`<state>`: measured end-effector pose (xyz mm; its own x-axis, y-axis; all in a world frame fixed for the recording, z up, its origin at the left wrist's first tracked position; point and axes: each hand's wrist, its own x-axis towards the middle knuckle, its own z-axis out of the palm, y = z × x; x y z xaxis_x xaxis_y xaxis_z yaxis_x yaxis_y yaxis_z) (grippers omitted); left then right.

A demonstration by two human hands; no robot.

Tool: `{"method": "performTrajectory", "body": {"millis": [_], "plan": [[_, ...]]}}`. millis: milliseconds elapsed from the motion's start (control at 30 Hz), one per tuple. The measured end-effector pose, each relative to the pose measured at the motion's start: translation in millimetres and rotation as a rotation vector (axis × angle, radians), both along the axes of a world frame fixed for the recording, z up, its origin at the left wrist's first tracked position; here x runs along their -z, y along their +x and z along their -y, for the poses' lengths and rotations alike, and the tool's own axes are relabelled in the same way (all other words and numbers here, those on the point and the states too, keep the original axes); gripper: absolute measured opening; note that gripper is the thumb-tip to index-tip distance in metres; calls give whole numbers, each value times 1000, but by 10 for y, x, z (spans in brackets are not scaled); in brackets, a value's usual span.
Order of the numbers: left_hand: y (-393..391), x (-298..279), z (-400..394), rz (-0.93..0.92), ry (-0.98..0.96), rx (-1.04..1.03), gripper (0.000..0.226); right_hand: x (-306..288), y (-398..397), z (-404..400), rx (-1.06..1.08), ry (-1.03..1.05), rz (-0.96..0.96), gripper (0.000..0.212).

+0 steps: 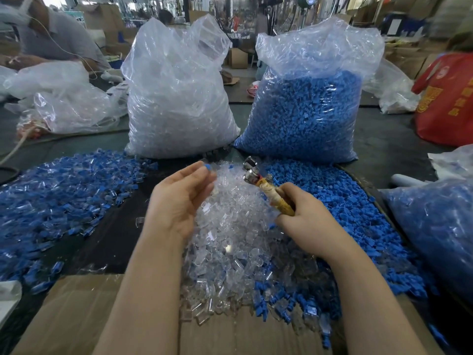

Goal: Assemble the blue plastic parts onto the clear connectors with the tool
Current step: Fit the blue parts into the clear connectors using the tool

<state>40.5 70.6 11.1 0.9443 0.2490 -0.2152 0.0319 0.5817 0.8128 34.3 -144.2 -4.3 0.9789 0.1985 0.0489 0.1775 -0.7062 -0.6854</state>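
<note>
The left hand (179, 201) pinches a blue cap (207, 167) at its fingertips above the clear connector pile (230, 226), the right hand (304, 221) grips the tape-wrapped tool (266, 190); line up squarely before pressing.

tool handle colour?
Yellowish-tan, wrapped in pale tape, on the tool in the right hand; head view.

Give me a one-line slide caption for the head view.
Left hand pinches a small blue plastic part; right hand grips a yellow-wrapped metal-tipped tool above a clear connector pile.
</note>
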Motion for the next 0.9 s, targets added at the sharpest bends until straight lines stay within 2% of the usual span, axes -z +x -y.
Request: {"method": "performTrajectory", "body": {"millis": [133, 300, 433, 567, 767, 833, 900], "plan": [[18, 89, -388, -64, -256, -167, 9, 41, 41, 75, 102, -58, 61, 21], [-57, 186, -711, -81, -560, -424, 16, 75, 63, 72, 272, -229, 114, 16], [-94, 240, -834, -122, -627, -551, 14, 123, 69, 48, 438, -325, 116, 10], [-107, 304, -882, -159, -681, -618, 26, 175, 54, 46, 506, -396, 54, 22], [-50, 299, -864, -99, -616, -565, 50, 212, 56, 59, 534, -437, 40, 11], [-29, 259, -803, -141, -440, -481, 44, 218, 57, 58, 526, -466, 37, 11], [-24, 191, -681, -206, -77, -340, 23, 221, 56, 58, 527, -484, 34, 10]]}}
